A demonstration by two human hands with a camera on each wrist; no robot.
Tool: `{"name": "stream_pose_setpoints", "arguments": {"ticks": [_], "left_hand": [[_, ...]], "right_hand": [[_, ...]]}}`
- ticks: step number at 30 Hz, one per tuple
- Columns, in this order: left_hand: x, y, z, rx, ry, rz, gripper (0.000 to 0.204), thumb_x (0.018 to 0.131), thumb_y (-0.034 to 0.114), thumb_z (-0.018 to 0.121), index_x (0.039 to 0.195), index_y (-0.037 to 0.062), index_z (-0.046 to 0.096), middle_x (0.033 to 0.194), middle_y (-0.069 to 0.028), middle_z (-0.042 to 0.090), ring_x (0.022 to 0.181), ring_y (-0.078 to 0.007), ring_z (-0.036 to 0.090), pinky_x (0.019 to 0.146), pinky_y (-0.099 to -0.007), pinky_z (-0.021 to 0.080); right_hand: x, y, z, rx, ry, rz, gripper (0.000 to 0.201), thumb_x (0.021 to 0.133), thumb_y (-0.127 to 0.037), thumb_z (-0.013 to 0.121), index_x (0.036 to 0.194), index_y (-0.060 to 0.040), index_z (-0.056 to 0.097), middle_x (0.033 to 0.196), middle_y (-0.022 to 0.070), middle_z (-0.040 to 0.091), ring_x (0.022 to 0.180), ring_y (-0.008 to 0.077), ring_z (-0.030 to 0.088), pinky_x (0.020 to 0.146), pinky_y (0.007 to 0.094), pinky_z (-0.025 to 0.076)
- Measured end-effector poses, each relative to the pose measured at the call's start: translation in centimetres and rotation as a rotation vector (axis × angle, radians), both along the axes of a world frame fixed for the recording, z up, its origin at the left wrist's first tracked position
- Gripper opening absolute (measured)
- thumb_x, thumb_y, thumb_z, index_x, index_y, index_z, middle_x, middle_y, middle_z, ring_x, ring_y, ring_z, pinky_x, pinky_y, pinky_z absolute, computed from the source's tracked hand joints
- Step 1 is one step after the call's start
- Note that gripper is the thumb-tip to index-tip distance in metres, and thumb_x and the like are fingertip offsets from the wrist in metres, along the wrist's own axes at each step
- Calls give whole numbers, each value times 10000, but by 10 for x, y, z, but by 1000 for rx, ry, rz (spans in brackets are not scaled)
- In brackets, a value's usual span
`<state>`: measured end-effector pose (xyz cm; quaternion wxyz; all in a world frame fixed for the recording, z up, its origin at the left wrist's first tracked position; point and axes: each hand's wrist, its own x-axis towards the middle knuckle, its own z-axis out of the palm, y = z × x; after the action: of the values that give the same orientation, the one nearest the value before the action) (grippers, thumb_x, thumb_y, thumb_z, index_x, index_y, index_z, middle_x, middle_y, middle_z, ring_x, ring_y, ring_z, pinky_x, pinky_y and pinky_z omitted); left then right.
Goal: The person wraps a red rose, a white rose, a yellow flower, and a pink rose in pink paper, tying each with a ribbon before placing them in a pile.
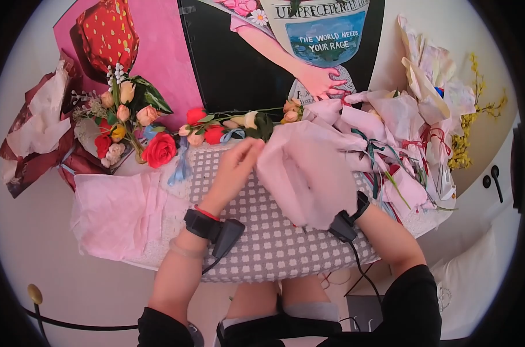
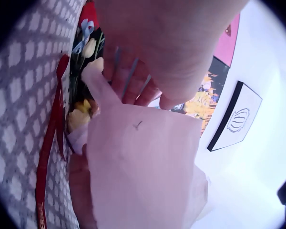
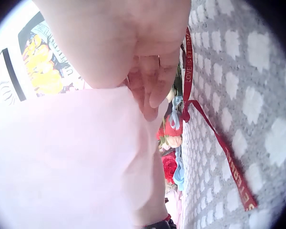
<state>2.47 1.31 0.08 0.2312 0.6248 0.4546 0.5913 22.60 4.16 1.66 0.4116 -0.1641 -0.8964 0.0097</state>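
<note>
A large sheet of pale pink wrapping paper (image 1: 309,168) stands loosely curved over the checked cloth, between both hands. My left hand (image 1: 237,168) pinches its left edge near the top, thumb and fingers close together. The right hand (image 3: 143,57) holds the paper from the other side, fingers curled at its fold; in the head view the paper hides most of that hand. Beyond the left fingertips lies a cream rose (image 1: 250,120) with dark green leaves. A red ribbon with gold lettering (image 3: 224,148) lies on the cloth under the paper.
Pink-wrapped bouquets (image 1: 384,121) with ribbons crowd the right side. A mixed bouquet (image 1: 124,110) and a red rose (image 1: 159,150) lie at the left, behind folded pink paper (image 1: 118,211). A blue ribbon (image 1: 182,165) hangs beside them. Painted boards (image 1: 228,69) stand at the back.
</note>
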Motion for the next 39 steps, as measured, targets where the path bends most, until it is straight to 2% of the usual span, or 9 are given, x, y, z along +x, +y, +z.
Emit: {"name": "stream_pose_setpoints", "arguments": {"ticks": [2, 6, 15, 20, 23, 27, 31, 37, 39], "left_hand": [[5, -1, -2, -233, -44, -80, 320, 915, 295, 475, 786, 18, 568, 617, 15, 512, 573, -51, 455, 520, -210, 360], [-3, 6, -12, -311, -218, -66, 327, 904, 294, 485, 776, -1, 540, 633, -3, 528, 582, -58, 474, 509, -223, 374], [-20, 7, -30, -262, 372, 155, 304, 773, 215, 620, 920, 5, 456, 737, -136, 607, 635, -150, 589, 571, -273, 450], [-4, 7, -12, -112, -410, -102, 296, 774, 84, 660, 949, 19, 430, 837, -86, 622, 669, -92, 578, 562, -219, 451], [-6, 12, -9, -70, -486, -196, 258, 801, 67, 640, 955, 19, 439, 861, -53, 620, 687, -61, 568, 564, -196, 447], [4, 4, -3, -98, -399, -239, 233, 797, 70, 645, 957, 34, 479, 834, -24, 621, 675, -39, 548, 575, -163, 416], [12, -4, 0, -181, -196, -212, 234, 814, 23, 605, 1012, 28, 480, 893, -36, 596, 807, -62, 553, 714, -188, 438], [14, -1, -5, -157, -248, -208, 234, 815, 24, 604, 1012, 32, 478, 864, -19, 589, 763, -46, 542, 690, -182, 428], [14, 3, -10, -105, -289, -210, 269, 775, 68, 666, 942, 39, 457, 814, -38, 613, 592, -32, 516, 532, -171, 396]], "right_hand": [[-13, 20, -30, -935, 350, 300, 231, 924, -153, 448, 1066, 2, 545, 942, 28, 576, 847, 69, 516, 743, 211, 426], [-12, 16, -27, -908, 239, 261, 224, 919, -153, 463, 1064, -5, 550, 952, 35, 576, 852, 78, 522, 751, 220, 429], [-12, 3, -16, -749, 126, 390, 176, 873, -118, 537, 1019, -25, 572, 929, 31, 596, 816, 82, 554, 722, 237, 449], [-13, 4, -20, -1010, 93, 552, 166, 897, -168, 516, 996, -38, 548, 844, 36, 602, 762, 93, 569, 682, 225, 460], [-12, 17, -26, -1362, 254, 575, 240, 924, -267, 469, 1009, -44, 502, 796, 21, 583, 729, 89, 565, 647, 216, 470], [-15, 18, -36, -1428, 247, 384, 258, 938, -292, 428, 1055, -67, 481, 884, 3, 567, 729, 70, 558, 614, 199, 456], [-18, 20, -42, -1298, 353, 421, 298, 943, -296, 412, 1147, -83, 458, 932, -5, 560, 755, 55, 540, 628, 197, 436], [-19, 16, -21, -1280, 651, 518, 457, 939, -336, 388, 1326, -103, 321, 1164, 54, 494, 736, 58, 503, 671, 193, 408], [-13, 10, -2, -1193, 739, 711, 492, 940, -321, 384, 1362, -100, 263, 1255, 76, 430, 708, 58, 491, 658, 179, 393]]}}
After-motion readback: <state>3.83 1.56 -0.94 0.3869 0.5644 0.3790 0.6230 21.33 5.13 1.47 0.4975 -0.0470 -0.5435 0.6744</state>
